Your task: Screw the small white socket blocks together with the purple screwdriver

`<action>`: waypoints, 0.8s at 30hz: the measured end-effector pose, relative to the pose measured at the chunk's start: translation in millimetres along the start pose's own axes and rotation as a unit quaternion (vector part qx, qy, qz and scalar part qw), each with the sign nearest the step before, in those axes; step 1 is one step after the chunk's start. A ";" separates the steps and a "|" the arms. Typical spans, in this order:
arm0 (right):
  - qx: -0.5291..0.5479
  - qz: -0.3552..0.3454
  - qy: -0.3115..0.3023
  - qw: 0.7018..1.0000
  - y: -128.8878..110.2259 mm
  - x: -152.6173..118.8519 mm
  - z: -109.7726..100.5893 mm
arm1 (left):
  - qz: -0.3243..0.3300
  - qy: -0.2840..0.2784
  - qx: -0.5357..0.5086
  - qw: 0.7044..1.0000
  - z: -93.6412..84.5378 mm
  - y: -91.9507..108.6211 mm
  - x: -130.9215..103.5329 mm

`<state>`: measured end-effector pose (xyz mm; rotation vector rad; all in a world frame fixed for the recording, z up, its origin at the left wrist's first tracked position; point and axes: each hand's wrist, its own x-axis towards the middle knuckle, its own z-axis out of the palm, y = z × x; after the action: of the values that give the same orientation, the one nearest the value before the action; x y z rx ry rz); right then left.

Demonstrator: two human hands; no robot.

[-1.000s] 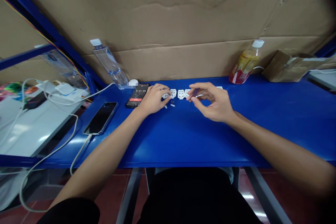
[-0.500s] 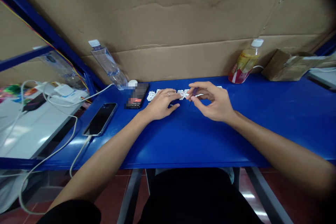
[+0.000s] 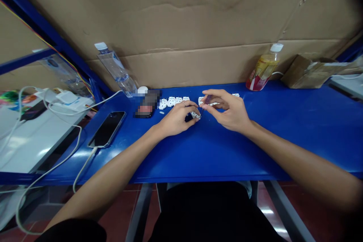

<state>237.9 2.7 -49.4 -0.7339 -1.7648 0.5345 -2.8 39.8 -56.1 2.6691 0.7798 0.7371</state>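
My left hand [image 3: 178, 118] is closed around a small white plastic piece [image 3: 195, 115] with dark spots, holding it just above or on the blue tabletop; the fingers partly cover it. In my right hand [image 3: 234, 111] a small screwdriver [image 3: 208, 99] with a purple handle is pinched between thumb and fingers. Its thin shaft points down at the white piece; whether the tip touches cannot be made out. Behind my left hand several similar white pieces [image 3: 171, 101] stand in a row. More white pieces [image 3: 200, 100] lie behind my right hand, partly hidden.
A phone [image 3: 107, 129] on a white cable and a second, blurred phone [image 3: 146, 109] lie to the left. A clear bottle [image 3: 117, 70] leans at the back left. A drink bottle [image 3: 262, 68] and a cardboard box [image 3: 303, 72] stand at the back right of the blue table [image 3: 215, 155].
My left hand has taken a white piece from the row and brought it nearer, under the screwdriver. A gap now shows in the row. My right hand has shifted slightly left.
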 end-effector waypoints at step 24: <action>-0.026 0.021 0.015 0.999 1.3 2.0 -0.7 | 0.004 -0.012 -0.039 0.999 -2.2 6.0 -1.2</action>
<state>238.4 5.0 -48.8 -0.8134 -1.7437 0.5050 -2.3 34.4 -52.5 2.6076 0.7192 0.7219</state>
